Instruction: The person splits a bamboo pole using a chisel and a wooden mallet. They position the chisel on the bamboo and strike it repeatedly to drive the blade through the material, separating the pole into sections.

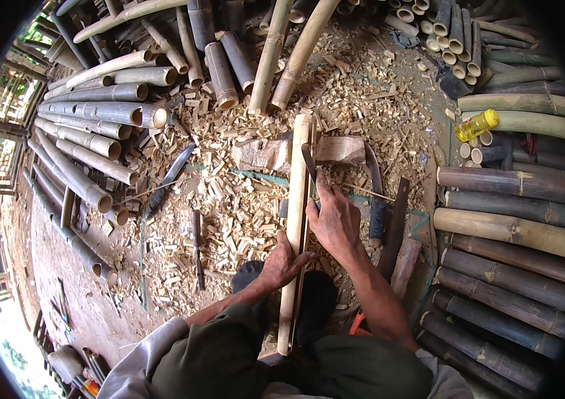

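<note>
A pale, peeled bamboo pole (pixel 294 199) runs lengthwise in front of me, between my legs at its near end. Its far part rests across a chopped wooden block (pixel 262 155). My left hand (pixel 281 266) grips the pole at its nearer half, thumb and fingers around it. In my right hand (pixel 336 219) is a knife, its dark narrow blade (pixel 309 163) lying along the pole's right side close to the block. The knife's handle is mostly hidden by my fingers.
Wood chips (pixel 229 219) cover the ground. A machete (pixel 171 179), a dark rod (pixel 198 249) and a curved blade with a wrapped handle (pixel 377 223) lie around the block. Bamboo poles (pixel 509 229) are stacked right; cut bamboo tubes (pixel 96 143) lie left. A yellow bottle (pixel 477 125) stands out at right.
</note>
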